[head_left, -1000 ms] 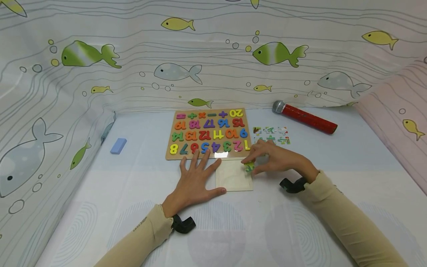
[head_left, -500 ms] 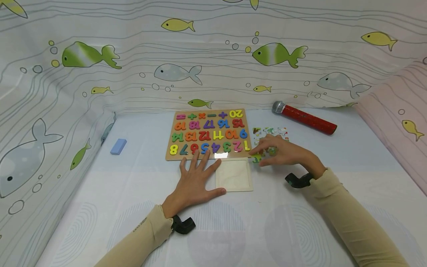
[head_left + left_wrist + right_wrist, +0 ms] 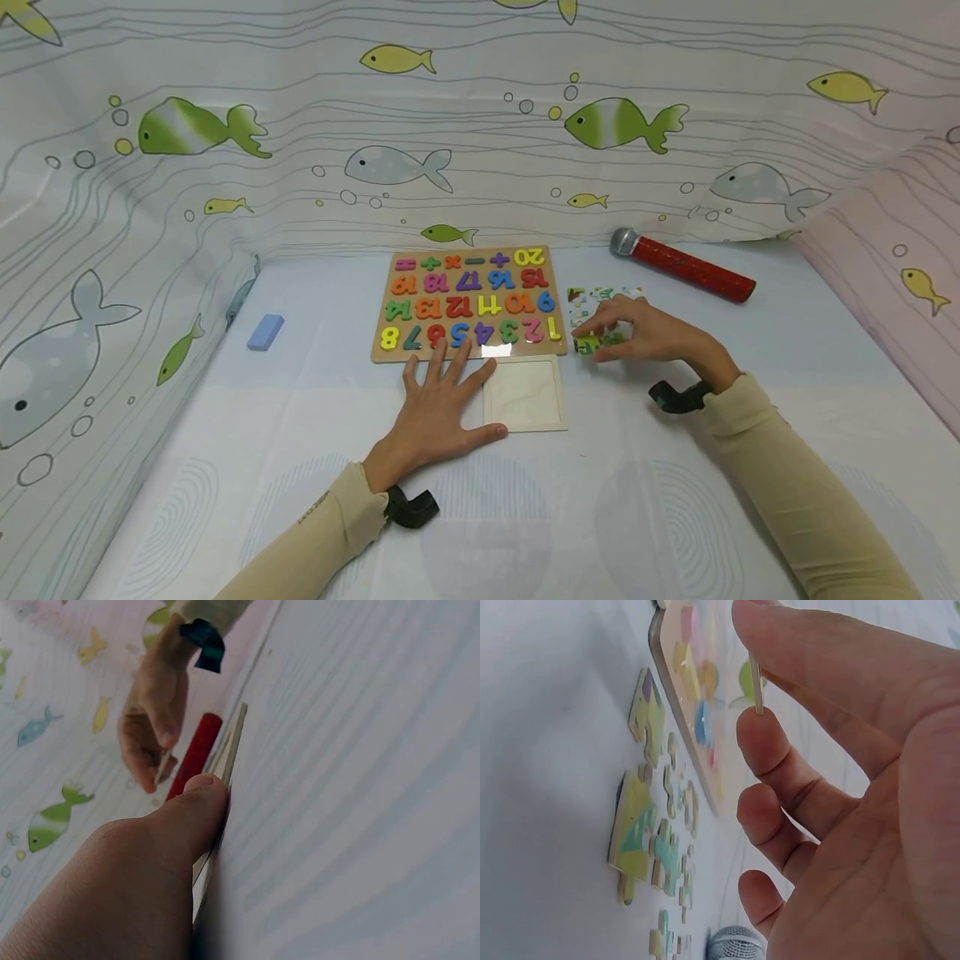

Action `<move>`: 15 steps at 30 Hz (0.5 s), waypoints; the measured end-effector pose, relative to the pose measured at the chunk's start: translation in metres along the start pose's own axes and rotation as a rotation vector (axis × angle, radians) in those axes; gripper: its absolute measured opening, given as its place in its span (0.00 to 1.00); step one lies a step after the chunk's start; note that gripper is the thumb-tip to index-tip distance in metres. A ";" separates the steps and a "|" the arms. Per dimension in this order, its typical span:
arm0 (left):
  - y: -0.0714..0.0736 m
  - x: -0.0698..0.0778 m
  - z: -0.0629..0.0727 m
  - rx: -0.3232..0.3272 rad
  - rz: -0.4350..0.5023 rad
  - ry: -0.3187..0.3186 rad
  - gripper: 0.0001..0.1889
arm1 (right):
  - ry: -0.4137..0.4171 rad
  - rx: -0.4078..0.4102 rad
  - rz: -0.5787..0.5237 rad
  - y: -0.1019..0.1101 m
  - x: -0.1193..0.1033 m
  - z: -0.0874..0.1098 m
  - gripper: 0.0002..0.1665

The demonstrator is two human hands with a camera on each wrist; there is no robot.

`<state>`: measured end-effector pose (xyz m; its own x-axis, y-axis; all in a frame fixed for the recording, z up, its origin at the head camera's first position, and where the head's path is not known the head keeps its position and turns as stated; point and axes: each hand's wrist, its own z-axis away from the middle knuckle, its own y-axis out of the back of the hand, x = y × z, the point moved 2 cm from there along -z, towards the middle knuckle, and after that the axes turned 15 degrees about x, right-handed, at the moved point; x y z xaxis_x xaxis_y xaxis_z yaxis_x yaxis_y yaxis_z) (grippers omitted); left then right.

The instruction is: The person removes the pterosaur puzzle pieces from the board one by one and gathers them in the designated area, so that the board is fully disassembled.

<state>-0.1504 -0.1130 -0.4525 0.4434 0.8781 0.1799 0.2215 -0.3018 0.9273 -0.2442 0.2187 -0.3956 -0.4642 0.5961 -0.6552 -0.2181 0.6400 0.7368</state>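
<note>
My right hand [image 3: 651, 335] pinches a jigsaw puzzle piece [image 3: 757, 686] between thumb and finger; in the right wrist view the piece shows edge-on, raised off the table. In the head view this hand overlaps several loose jigsaw pieces [image 3: 579, 310], printed green and white. A small square wooden puzzle tray [image 3: 525, 396] with a raised rim lies bare, just below the number board [image 3: 380, 352]. My left hand [image 3: 431, 421] is spread flat, its thumb at the tray's lower left corner and its index fingertip at the upper left one. Other left fingertips reach the board's near edge.
Coloured numbers and signs fill the board, upside down from here. Behind the loose pieces lies a red microphone [image 3: 690, 268] with a silver head. A blue block [image 3: 266, 332] sits at the far left. Fish-patterned cloth walls [image 3: 495, 192] stand around the table.
My right hand has moved from over the tray's right edge, away and to the right, to the loose jigsaw pieces, carrying its piece. The left hand has stayed where it was.
</note>
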 end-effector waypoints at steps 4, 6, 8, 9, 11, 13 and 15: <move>0.000 0.001 0.000 0.001 -0.001 -0.006 0.51 | 0.011 0.016 0.016 0.002 0.003 0.000 0.23; 0.000 0.001 0.001 0.003 -0.003 -0.008 0.51 | 0.019 0.023 0.023 0.002 0.003 0.000 0.23; 0.001 0.000 0.002 0.002 0.000 -0.012 0.51 | 0.021 0.030 0.030 0.003 0.005 0.000 0.24; 0.001 0.000 0.002 0.003 0.001 -0.013 0.51 | 0.024 0.033 0.034 0.003 0.006 0.000 0.24; 0.001 0.001 0.002 0.004 -0.002 -0.013 0.51 | 0.023 0.040 0.042 0.005 0.007 0.002 0.23; 0.001 0.001 0.002 0.003 0.000 -0.010 0.51 | 0.021 0.044 0.052 0.007 0.008 0.005 0.23; 0.001 0.001 0.002 0.004 0.000 -0.007 0.51 | 0.018 0.049 0.055 0.009 0.010 0.009 0.23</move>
<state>-0.1483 -0.1130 -0.4518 0.4498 0.8754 0.1774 0.2246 -0.3031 0.9261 -0.2432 0.2347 -0.3969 -0.4900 0.6221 -0.6106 -0.1502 0.6298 0.7621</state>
